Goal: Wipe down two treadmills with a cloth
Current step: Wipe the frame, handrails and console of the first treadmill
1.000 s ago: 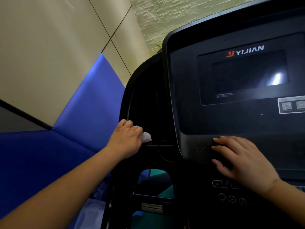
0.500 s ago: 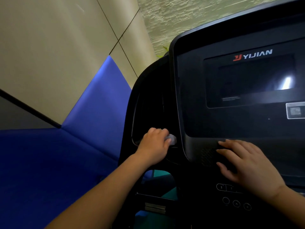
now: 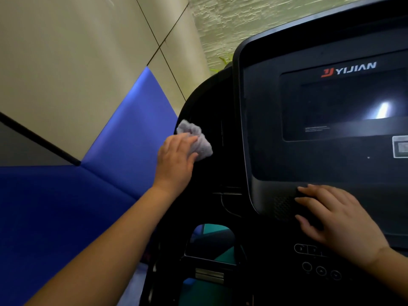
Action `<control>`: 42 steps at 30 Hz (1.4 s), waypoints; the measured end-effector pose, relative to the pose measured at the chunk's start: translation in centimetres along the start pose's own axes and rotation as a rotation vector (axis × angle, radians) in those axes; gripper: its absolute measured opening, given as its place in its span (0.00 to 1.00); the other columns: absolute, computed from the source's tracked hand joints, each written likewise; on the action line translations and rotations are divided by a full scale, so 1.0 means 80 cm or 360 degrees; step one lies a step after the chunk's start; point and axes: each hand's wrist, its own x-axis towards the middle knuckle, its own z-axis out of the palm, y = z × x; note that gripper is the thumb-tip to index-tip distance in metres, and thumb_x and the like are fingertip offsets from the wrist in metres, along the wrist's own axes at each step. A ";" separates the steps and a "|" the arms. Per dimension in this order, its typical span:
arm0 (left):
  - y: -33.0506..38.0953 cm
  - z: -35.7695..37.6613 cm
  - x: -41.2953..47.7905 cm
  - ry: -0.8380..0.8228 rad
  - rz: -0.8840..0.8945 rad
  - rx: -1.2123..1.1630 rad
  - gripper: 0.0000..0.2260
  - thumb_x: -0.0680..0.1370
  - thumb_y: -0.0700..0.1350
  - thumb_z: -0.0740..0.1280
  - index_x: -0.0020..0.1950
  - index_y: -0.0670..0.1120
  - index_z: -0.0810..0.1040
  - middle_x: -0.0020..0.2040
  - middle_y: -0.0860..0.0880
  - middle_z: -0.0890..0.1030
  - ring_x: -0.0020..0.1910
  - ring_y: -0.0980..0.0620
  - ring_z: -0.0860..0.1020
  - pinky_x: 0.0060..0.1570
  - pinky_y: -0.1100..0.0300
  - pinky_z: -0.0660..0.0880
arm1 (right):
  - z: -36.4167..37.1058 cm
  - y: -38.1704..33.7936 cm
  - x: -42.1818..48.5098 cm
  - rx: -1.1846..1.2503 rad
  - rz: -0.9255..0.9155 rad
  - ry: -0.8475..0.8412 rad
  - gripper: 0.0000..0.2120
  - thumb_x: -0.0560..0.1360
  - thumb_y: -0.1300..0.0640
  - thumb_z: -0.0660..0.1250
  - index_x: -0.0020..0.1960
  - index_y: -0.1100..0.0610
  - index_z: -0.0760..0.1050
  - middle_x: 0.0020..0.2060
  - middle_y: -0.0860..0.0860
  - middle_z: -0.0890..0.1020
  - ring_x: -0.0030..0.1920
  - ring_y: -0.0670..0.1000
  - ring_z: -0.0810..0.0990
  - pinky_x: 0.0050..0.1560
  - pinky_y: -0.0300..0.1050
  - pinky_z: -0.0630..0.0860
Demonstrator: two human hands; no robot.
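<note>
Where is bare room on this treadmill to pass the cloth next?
Free: the dark side panel between the cloth and the console's left edge; the screen above the right hand. Crowded: the console's lower lip, where that hand lies flat.

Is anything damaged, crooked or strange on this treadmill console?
Nothing stands out. The left hand holds the cloth against the side of the treadmill console; the right hand rests flat below the dark screen.

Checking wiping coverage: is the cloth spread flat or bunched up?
Bunched: the cloth sits as a crumpled wad gripped by the left hand.
</note>
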 end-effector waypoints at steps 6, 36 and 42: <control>0.035 0.052 0.019 -0.0199 -0.0159 0.0074 0.13 0.72 0.37 0.70 0.54 0.38 0.74 0.63 0.40 0.73 0.67 0.39 0.69 0.63 0.45 0.70 | 0.002 0.001 0.000 -0.0007 0.0001 0.0006 0.20 0.73 0.44 0.60 0.52 0.57 0.82 0.55 0.54 0.81 0.56 0.55 0.78 0.58 0.50 0.70; 0.042 -0.040 -0.020 -0.0022 -0.0637 -0.0509 0.08 0.76 0.36 0.64 0.52 0.44 0.80 0.46 0.48 0.80 0.45 0.52 0.75 0.43 0.64 0.67 | -0.004 0.002 0.003 0.0080 0.0050 -0.0072 0.19 0.73 0.44 0.62 0.52 0.56 0.81 0.55 0.52 0.79 0.55 0.55 0.78 0.56 0.52 0.74; 0.020 -0.097 -0.135 -0.0054 -0.1207 -0.0630 0.22 0.77 0.44 0.68 0.69 0.54 0.68 0.53 0.53 0.75 0.48 0.53 0.74 0.42 0.62 0.71 | 0.001 -0.032 0.015 0.0176 0.0100 -0.0244 0.25 0.70 0.43 0.69 0.62 0.54 0.76 0.66 0.54 0.72 0.65 0.57 0.72 0.62 0.58 0.73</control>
